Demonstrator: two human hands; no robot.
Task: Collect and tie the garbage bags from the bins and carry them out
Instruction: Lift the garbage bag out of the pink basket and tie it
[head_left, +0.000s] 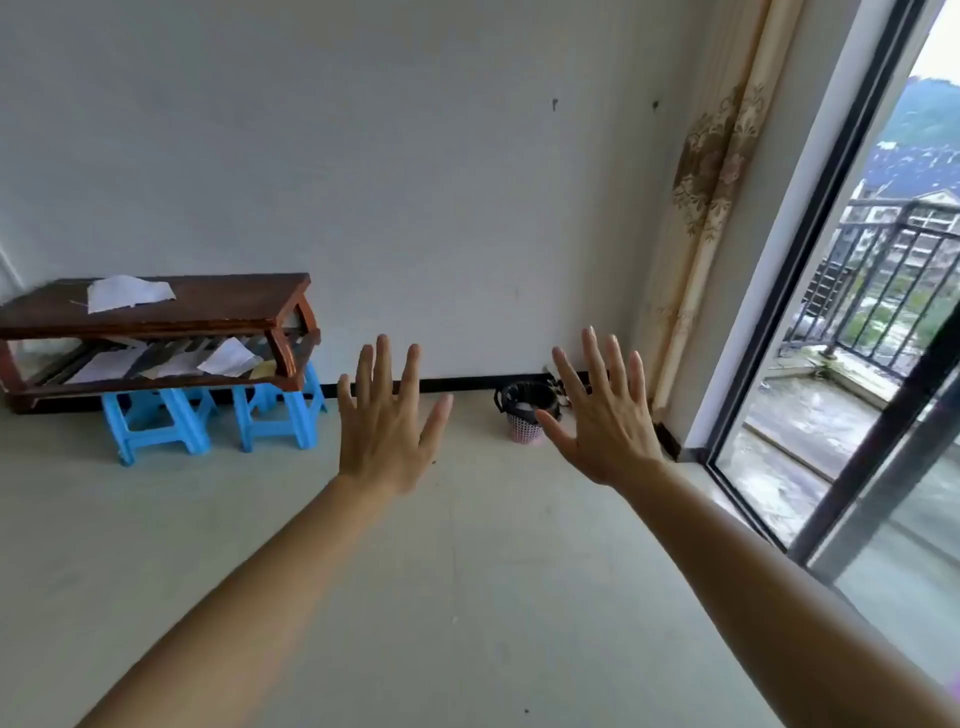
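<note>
Head view showed both bare arms stretched forward over the pale floor (467, 571), with the backs of the hands toward the camera. The left hand (387, 431) was spread wide, fingers straight and apart, holding nothing. The right hand (608, 421) was splayed just as wide and also held nothing. Neither touched any object.

The bin (521, 432), a small pink perforated basket, stood on the floor by the far wall, at about 4 o'clock from the middle of the picture. It appeared between the two hands, at 3 o'clock of the left hand and 9 o'clock of the right, whose thumb crossed in front of its right edge. A black garbage bag (524, 394) lined the bin, its edge folded over the rim. Something pale lay inside, but what it was could not be told.

At 9 o'clock, against the same wall, stood a dark wooden surface (218, 312) with a white sheet of paper (127, 292) on top. More papers (228, 357) lay on the slatted shelf below. Two blue plastic stools (145, 399) stood side by side, tucked partly under its right end. At 2 o'clock a beige flowered curtain (711, 208) hung in the corner. Beside it, at 3 o'clock, a glass sliding door (878, 447) looked onto a balcony with a dark railing (893, 260).
</note>
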